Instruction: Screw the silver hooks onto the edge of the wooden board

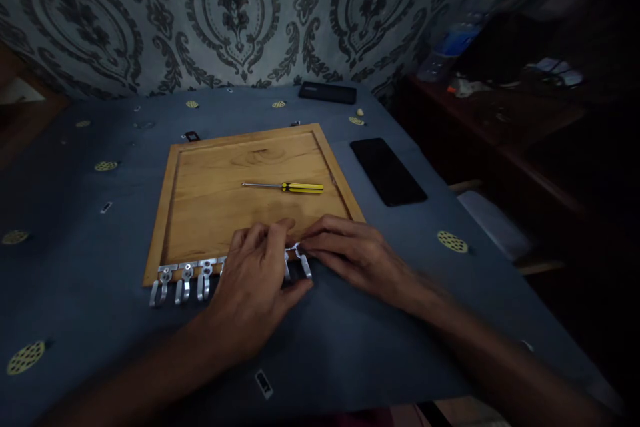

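Observation:
A wooden board (215, 197) with a raised frame lies on the blue cloth. Along its near edge runs a metal hook rail (187, 271) with several hooks. My left hand (255, 283) rests over the middle of the rail, fingers bent on the board's edge and thumb stretched to the right below a hook; it covers part of the rail. My right hand (353, 253) is at the rail's right end, fingertips pinched together; what they hold is too small to make out. A yellow and black screwdriver (303, 188) lies on the board, beyond both hands.
A black phone (389, 171) lies right of the board, and a dark case-like object (327, 92) lies at the back. Patterned fabric (233, 13) rises behind the blue cloth (75, 233). A plastic bottle (453, 43) stands on a dark reddish surface at the right.

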A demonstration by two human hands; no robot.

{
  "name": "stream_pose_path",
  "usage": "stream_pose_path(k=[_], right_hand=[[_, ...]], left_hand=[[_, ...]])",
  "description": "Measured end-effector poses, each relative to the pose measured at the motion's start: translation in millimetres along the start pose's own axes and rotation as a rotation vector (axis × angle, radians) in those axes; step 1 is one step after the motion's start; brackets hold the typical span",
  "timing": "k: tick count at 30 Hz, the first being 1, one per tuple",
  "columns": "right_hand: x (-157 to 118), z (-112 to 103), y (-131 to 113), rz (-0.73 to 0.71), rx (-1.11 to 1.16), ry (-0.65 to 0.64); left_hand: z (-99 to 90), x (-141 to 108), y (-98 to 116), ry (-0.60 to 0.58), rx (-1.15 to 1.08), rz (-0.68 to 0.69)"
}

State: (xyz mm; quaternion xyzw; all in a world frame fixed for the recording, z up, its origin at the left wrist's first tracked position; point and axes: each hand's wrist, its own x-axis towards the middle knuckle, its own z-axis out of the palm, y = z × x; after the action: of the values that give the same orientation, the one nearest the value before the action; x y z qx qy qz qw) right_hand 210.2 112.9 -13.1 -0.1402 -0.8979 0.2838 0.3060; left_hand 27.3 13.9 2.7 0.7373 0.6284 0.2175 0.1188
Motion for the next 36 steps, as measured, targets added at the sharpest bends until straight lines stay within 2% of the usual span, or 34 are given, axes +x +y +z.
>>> stream_pose_path(k=[3, 7, 12, 17, 21, 29, 33, 36], right_hand=[[-1.2, 0.4, 0.4, 0.036, 0.018, 0.014], [-2.2, 1.4, 4.9, 0.064, 0.013, 0.093], [4.0, -5.4, 17.6, 0.152, -0.098, 0.166], [21.3, -12.8, 25.6, 0.221, -0.295, 0.026], [38.1, -8.4, 27.0, 0.309, -0.407, -0.091], [55.4, -6.8, 25.9, 0.502, -0.605, -0.162], [52.6, -13.1, 36.5, 0.419, -0.640, -0.136], [44.4, -17.4, 45.0, 0.342, -0.534, -0.102]], left_hand=[[-1.1, 1.1, 0.6, 0.004, -0.008, -0.015], [-2.0, 1.4, 0.7, 0.003, -0.019, -0.006], [-1.1, 1.5, -0.7, 0.003, -0.036, 0.011], [-1.3, 1.9, -0.8, 0.009, -0.036, -0.004], [-0.9, 1.6, -0.8, 0.020, -0.038, -0.010], [0.4, 1.9, -2.2, 0.031, -0.045, 0.005], [-0.4, 2.0, -2.1, 0.037, -0.043, 0.017], [-1.0, 2.2, -2.0, 0.037, -0.041, 0.016]])
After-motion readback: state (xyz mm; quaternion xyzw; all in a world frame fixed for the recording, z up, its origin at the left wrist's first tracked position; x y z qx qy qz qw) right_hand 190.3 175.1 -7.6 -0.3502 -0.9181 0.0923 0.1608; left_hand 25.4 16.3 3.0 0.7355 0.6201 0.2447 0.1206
